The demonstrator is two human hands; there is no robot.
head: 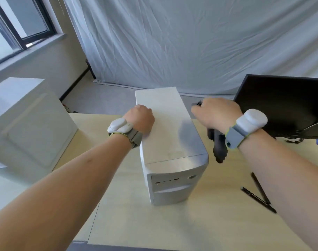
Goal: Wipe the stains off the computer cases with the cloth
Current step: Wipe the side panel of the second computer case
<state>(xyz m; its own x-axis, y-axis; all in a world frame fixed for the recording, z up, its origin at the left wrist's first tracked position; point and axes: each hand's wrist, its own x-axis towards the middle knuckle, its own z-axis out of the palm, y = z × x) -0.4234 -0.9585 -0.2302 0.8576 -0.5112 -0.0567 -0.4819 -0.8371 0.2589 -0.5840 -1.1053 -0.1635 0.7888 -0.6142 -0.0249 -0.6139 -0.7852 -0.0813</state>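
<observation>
Brace the white computer case point(165, 134) on the desk point(200, 223) with the left hand point(141, 120), fingers curled on its top edge. Right hand point(216, 115) grips what looks like the dark cloth point(219, 147) beside the case; press it flat, wipe in overlapping strokes.

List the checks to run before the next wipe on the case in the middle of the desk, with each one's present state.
1. Cloth in hand: ok. The right hand grips a dark cloth that hangs below it.
2. Cloth on the case: not ok. It hangs beside the white computer case, off its top.
3. Case steadied: ok. The left hand rests on the top's left edge.
4. Case upright on the desk: ok.
5. Stains located: cannot tell; the top is blurred.
6. Monitor clear of the right arm: cannot tell.
</observation>
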